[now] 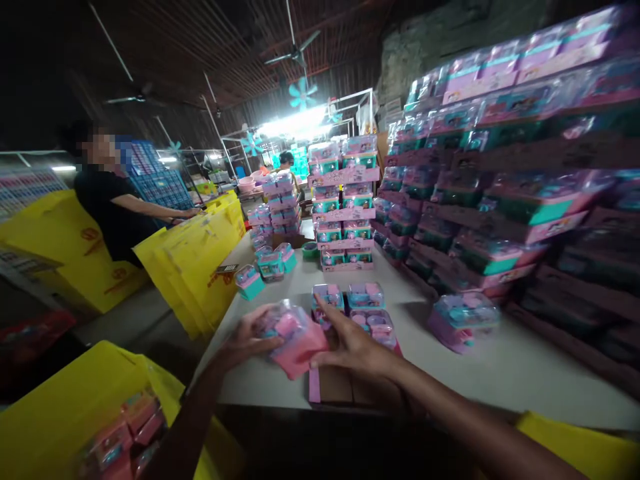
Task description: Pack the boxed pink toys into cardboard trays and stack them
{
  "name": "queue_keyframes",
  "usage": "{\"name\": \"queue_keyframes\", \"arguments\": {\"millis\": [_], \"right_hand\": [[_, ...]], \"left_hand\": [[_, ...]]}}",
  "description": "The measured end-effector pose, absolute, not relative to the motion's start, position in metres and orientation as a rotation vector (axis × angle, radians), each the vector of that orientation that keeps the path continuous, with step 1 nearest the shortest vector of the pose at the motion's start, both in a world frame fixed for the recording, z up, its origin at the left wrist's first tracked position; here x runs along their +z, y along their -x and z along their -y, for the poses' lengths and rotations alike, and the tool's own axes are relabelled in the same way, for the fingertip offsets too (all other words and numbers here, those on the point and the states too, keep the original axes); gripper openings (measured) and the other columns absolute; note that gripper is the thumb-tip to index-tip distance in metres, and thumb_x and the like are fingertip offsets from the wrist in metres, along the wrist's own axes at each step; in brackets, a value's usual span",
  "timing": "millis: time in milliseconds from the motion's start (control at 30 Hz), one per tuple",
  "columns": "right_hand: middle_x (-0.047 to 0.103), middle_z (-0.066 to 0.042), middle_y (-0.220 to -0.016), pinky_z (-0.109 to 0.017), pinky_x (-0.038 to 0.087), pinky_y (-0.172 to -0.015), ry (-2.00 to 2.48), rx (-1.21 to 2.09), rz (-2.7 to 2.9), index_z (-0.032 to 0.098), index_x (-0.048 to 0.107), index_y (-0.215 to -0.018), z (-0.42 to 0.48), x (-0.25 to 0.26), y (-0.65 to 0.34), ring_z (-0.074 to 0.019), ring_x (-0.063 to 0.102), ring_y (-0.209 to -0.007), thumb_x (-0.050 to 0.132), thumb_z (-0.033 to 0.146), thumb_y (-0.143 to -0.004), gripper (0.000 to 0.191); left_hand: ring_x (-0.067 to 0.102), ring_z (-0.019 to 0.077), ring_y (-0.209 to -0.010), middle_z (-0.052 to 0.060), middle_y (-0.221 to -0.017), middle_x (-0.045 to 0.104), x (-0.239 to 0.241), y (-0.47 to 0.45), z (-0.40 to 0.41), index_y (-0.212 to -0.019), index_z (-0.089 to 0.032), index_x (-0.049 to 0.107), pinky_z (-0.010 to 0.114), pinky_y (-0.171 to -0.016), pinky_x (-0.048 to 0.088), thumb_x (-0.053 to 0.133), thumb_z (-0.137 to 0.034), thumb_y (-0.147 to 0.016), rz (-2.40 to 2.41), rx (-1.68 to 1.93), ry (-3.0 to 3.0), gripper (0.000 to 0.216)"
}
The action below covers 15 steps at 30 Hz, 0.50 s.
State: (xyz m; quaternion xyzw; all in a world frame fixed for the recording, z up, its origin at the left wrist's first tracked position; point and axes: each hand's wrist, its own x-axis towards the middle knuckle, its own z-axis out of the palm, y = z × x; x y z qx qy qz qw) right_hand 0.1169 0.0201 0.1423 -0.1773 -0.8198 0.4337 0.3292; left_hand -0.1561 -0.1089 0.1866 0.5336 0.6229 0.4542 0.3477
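A pink toy box with a clear domed lid (295, 343) is tilted above the table, slightly blurred by motion. My left hand (247, 340) grips its left side, thumb across the near face. To the right of the box, my right hand (357, 347) has its fingers stretched and spread. Its thumb overlaps the box's lower right edge; whether it touches, I cannot tell. Beneath and beyond my right hand is a pink display tray (314, 387). Several clear-lidded boxes (373, 323) stand in its far part, and bare brown cardboard shows at its near end.
A single purple box (463, 323) stands right on the white table (450, 380). Tall stacks of filled trays (500, 200) line the right side; another stack (345, 213) stands behind. Loose teal boxes (273, 263) sit back left. Yellow bags (195, 260) and a person (113, 207) are left.
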Motion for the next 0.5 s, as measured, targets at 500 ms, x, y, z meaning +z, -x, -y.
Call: {"name": "queue_keyframes", "arguments": {"millis": [500], "right_hand": [[0.056,-0.021,-0.153,-0.058,0.046,-0.115,0.491,0.882,2.226,0.021,0.046,-0.158,-0.025,0.143,-0.139,-0.0389,0.055,-0.14,0.085,0.071,-0.076,0.104]], "left_hand": [[0.064,0.0354,-0.129,0.017,-0.141,0.066,0.116,0.092,0.116,-0.145,-0.018,0.052,0.049,-0.112,0.053,0.098,-0.045,-0.061,-1.446,1.366,-1.289,0.1]]}}
